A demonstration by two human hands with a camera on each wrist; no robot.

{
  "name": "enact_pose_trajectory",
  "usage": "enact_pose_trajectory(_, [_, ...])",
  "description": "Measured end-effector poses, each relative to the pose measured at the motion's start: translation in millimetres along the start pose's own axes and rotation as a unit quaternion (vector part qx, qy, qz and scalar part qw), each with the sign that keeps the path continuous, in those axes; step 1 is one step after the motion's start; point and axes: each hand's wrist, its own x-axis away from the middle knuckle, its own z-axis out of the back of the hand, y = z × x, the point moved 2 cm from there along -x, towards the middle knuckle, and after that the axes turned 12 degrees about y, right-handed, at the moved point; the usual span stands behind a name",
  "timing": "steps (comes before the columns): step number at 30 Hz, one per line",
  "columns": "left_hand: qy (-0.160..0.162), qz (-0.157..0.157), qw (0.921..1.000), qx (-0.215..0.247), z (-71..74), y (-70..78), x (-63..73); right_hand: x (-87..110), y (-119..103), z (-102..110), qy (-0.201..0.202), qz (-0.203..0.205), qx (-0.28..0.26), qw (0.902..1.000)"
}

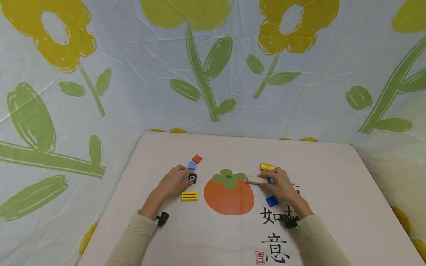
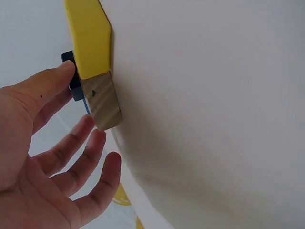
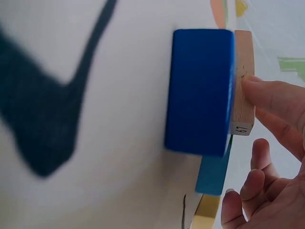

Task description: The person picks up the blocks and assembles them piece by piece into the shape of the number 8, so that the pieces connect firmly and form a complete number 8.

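Between thumb and finger, my left hand (image 1: 173, 181) pinches a small black block (image 1: 192, 178) with a white ring on it. A yellow block with red stripes (image 1: 189, 196) lies nearer me. In the left wrist view, a bare wooden block end (image 2: 102, 102) shows beside the yellow block (image 2: 90, 43). My right hand (image 1: 281, 183) pinches a pale wooden block (image 1: 255, 180) by its sides, just right of the printed persimmon. A dark blue block (image 1: 272, 201) lies close below that hand. Whether either held block touches the table is unclear.
Beyond the left hand are a light blue block (image 1: 192, 165) and a red block (image 1: 197, 159). A yellow-orange block (image 1: 267, 167), a partly covered green block (image 1: 264, 171) and a blue piece (image 1: 271, 180) lie around the right hand. A flowered cloth (image 1: 133, 99) hangs behind the table.
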Motion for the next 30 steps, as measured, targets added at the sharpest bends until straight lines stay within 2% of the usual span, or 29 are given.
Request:
enact_pose_trajectory(9, [0.016,-0.032,0.9985,0.043,2.5,10.2,-5.6,-9.1,-15.5,-7.7,0.016,0.043,-0.038,0.9982])
enact_pose_trajectory(19, [0.012,-0.05,0.9978,0.042,-3.8,28.3,-20.7,-19.0,-39.4,-25.5,0.025,0.086,-0.061,0.9942])
enact_pose_trajectory(26, [-0.009,-0.045,0.9967,0.067,-8.6,38.6,-27.5,-26.6,-49.0,-41.2,0.001,0.054,-0.067,0.9963])
enact_pose_trajectory(30, [-0.021,-0.053,0.9944,0.089,-11.0,44.6,-31.4,-28.6,-49.2,-47.3,-0.012,0.038,-0.07,0.9968])
